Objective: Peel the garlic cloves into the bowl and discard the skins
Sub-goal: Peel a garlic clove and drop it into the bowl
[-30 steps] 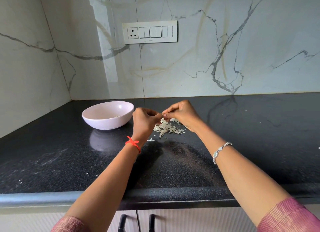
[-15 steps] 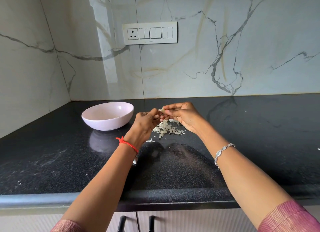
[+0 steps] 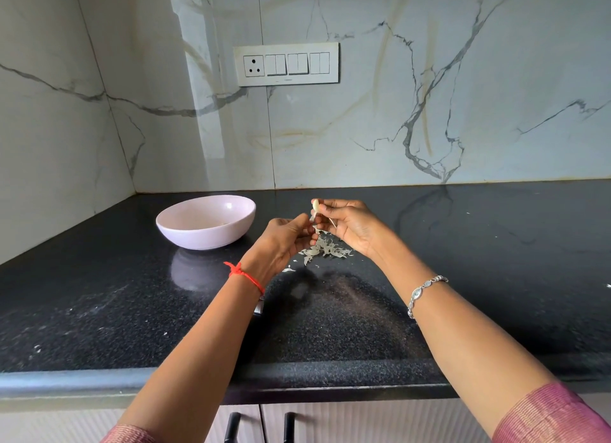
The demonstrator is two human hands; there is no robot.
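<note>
Black speckled countertop [image 3: 496, 261] ran under marble walls. The right hand [image 3: 353, 226] pinched a nearly bare garlic clove [image 3: 316, 206] at its fingertips. The left hand [image 3: 284, 241], fingers curled together, tugged a strip of skin [image 3: 312, 217] above the pile of skins [image 3: 325, 249]. Peeling looked almost finished; next, I judged, the clove should go left into the bowl [image 3: 198, 237]. Nothing on the switch plate [image 3: 286, 64] was readable.

Just right of the pink bowl [image 3: 205, 239], both hands are raised above the black worktop [image 3: 99, 294]. The right hand [image 3: 353, 226] pinches a pale garlic clove [image 3: 316, 206] at its fingertips. The left hand [image 3: 284, 239], nearer the bowl, pinches a strip of skin [image 3: 312, 216] hanging from the clove. A heap of skins [image 3: 325, 249] lies on the worktop beneath them.
</note>
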